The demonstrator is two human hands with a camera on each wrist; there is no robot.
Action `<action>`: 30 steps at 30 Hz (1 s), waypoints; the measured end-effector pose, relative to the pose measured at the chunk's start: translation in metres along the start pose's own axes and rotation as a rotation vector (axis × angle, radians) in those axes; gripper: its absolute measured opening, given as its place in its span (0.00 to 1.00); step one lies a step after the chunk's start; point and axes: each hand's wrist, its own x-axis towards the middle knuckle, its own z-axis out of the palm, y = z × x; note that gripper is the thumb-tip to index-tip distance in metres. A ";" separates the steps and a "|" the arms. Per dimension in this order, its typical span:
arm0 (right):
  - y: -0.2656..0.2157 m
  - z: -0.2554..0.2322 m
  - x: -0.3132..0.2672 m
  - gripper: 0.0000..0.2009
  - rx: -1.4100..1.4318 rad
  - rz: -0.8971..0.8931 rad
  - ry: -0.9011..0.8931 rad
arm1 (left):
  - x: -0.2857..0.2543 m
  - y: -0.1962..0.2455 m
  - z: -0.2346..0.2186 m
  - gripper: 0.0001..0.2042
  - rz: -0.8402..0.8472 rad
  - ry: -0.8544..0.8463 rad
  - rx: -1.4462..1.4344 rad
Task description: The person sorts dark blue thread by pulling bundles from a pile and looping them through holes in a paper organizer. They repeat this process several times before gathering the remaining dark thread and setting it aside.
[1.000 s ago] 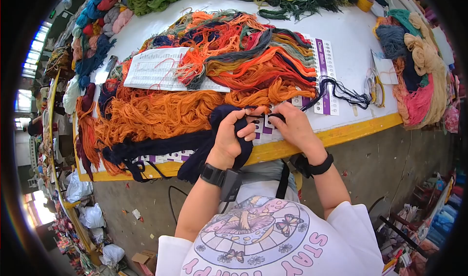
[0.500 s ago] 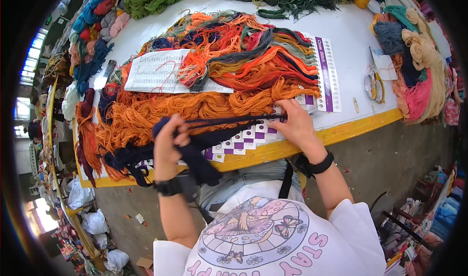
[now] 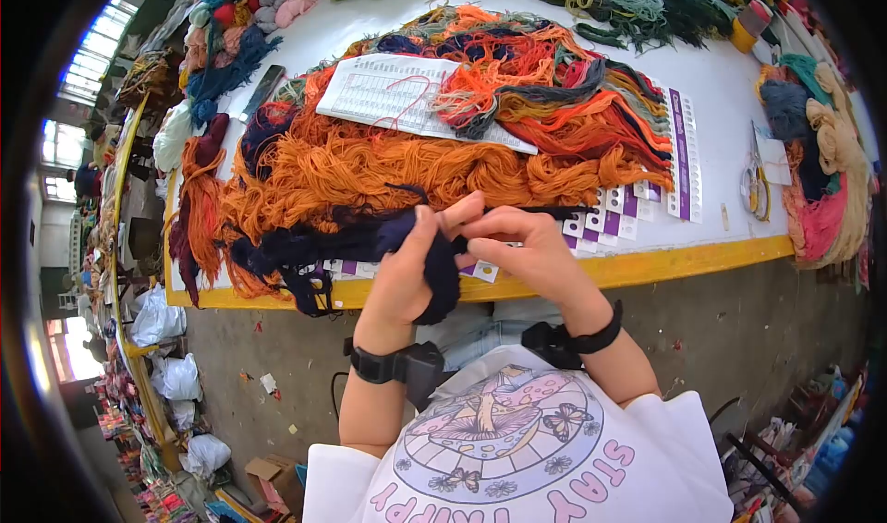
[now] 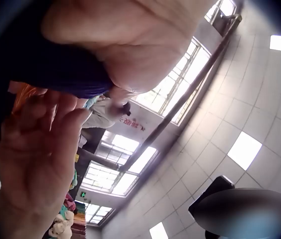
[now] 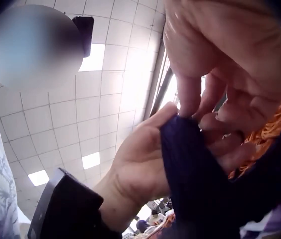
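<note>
I am looking down from the head camera at a person standing at the yellow front edge of a white table (image 3: 711, 79) heaped with yarn. Both hands meet just over that edge. The left hand (image 3: 407, 269) has its fingers curled around a thick hank of navy yarn (image 3: 360, 237), which drapes over the palm and trails left across the table. The right hand (image 3: 517, 246) pinches a few navy strands at the top of the same hank, fingertips closed together right against the left thumb. The right wrist view confirms the pinch: thumb and forefinger are clamped on the dark yarn (image 5: 200, 174).

To do this step well, I judge the left hand should keep the bulk steady while the right hand draws only a thin, even group of strands, pulling smoothly so the hank does not tangle.

Behind the hands lies a wide mound of orange yarn (image 3: 370, 167), with mixed red, grey and rust skeins beyond it. A printed sheet (image 3: 388, 93) covered in fine rows of text rests on the pile; I cannot read it. Purple and white thread-sorter cards (image 3: 679, 153) with rows of holes lie to the right; their lettering is too small to make out. The person's white T-shirt (image 3: 517, 458) shows a mushroom and butterfly design with pink letters, of which I read "STAY".
</note>
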 end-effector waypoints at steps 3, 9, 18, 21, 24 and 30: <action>0.013 0.011 0.000 0.05 0.126 0.122 0.032 | -0.003 -0.001 0.011 0.28 -0.018 -0.026 0.028; 0.011 0.015 -0.005 0.06 0.246 0.112 0.076 | -0.012 0.003 0.005 0.25 -0.016 -0.049 0.006; 0.024 0.007 -0.006 0.08 0.340 0.072 0.098 | -0.010 0.003 -0.003 0.20 -0.087 0.055 -0.311; 0.029 0.006 -0.005 0.07 0.439 0.109 0.104 | -0.010 0.001 0.001 0.18 0.001 0.096 -0.183; 0.028 0.005 -0.004 0.07 0.457 0.144 0.094 | -0.006 -0.002 -0.001 0.17 0.002 0.118 -0.159; 0.025 0.014 0.001 0.06 -0.023 -0.115 0.131 | -0.004 0.000 0.006 0.12 -0.002 0.184 -0.264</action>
